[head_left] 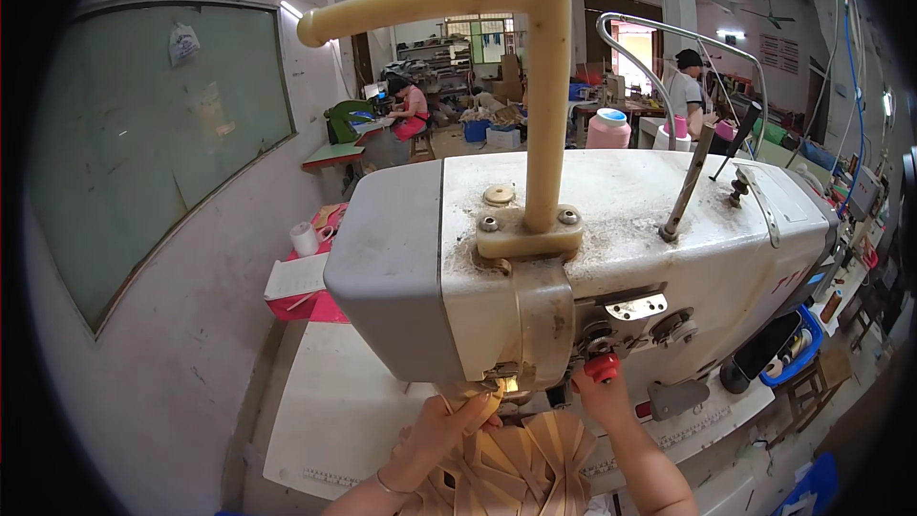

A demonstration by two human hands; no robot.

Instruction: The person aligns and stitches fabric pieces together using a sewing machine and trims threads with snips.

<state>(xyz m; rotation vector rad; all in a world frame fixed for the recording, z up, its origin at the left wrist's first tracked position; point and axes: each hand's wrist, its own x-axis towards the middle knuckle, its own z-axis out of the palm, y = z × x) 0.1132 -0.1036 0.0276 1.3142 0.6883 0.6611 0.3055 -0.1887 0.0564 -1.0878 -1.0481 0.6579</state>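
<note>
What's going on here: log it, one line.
left hand: at yellow piece, under sewing machine | right hand: by red knob | tan straps: beside left hand

Tan-and-brown piece of crossing flat strips (521,454), gappy, at the sewing machine's (621,220) near side

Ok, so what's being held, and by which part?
The left hand seems to pinch the tan piece by its upper edge; for the right hand, partly hidden, I can't tell.

Red lettering (790,280) on sewing machine (630,253); ruler scales (330,478) on white table (320,401); wall notice (779,53) too small to read.
</note>
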